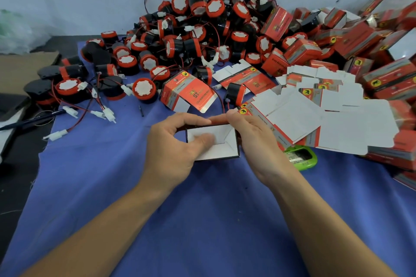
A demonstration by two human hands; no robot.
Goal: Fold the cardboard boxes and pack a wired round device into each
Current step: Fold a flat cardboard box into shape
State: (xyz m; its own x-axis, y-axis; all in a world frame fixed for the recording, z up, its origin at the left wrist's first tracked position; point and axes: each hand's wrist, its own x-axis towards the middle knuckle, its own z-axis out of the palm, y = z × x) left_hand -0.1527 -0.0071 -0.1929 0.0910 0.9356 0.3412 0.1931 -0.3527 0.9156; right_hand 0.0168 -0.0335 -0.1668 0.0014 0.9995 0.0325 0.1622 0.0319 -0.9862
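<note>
A small cardboard box (221, 141) sits between my hands on the blue cloth (112, 175), its white end flaps facing up. My left hand (173, 141) grips its left side, with the thumb pressing a white flap inward. My right hand (252, 137) holds the right side and pinches the far top edge. A big heap of round black-and-red wired devices (198, 29) lies behind. One such device (235, 94) lies just beyond the box, its red wire running toward my right fingers. A half-folded red box (189, 93) lies nearby.
Flat unfolded box blanks (315, 114) fan out on the right, with finished red boxes (360, 40) piled behind them. A green gadget (301, 157) lies by my right wrist. Loose devices with white connectors (67, 87) spread out on the left. A pen (29, 120) lies at the far left.
</note>
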